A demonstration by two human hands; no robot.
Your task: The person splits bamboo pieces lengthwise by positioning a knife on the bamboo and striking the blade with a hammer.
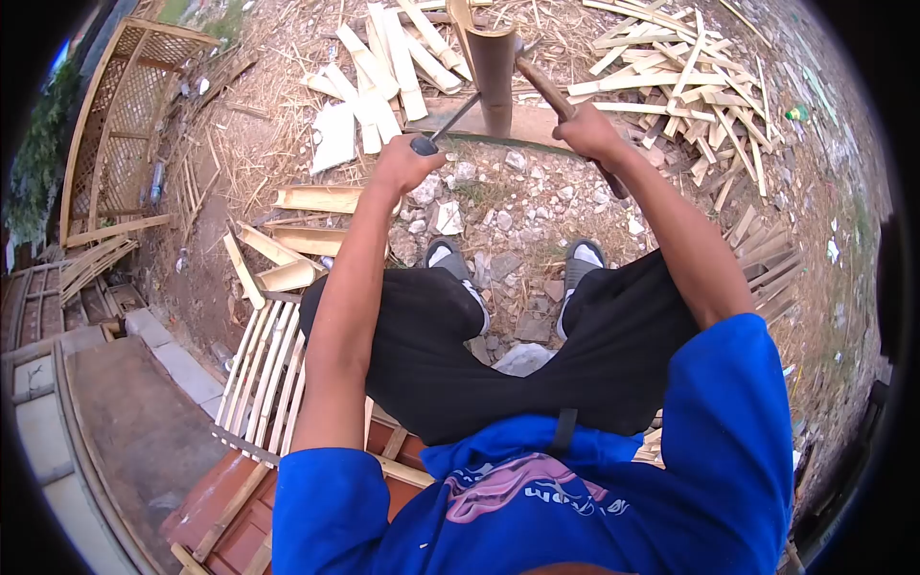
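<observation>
A split bamboo piece (494, 84) stands upright in front of me, its lower end on a wooden board (450, 119). My left hand (406, 166) is closed around the dark handle of a knife (423, 146). Its thin blade runs up and right to the bamboo; how deep it sits there I cannot tell. In my right hand (590, 133), also closed, is a hammer (543, 82) gripped by its wooden handle. The hammer's head end is beside the bamboo's right edge, partly hidden, and whether they touch is unclear.
Split bamboo strips (379, 69) lie at the upper left, with a larger heap (704, 81) at the upper right. Curved bamboo halves (316, 198) rest by my left arm. Rubble (503, 192) covers the ground around my feet. A lattice panel (125, 125) stands far left.
</observation>
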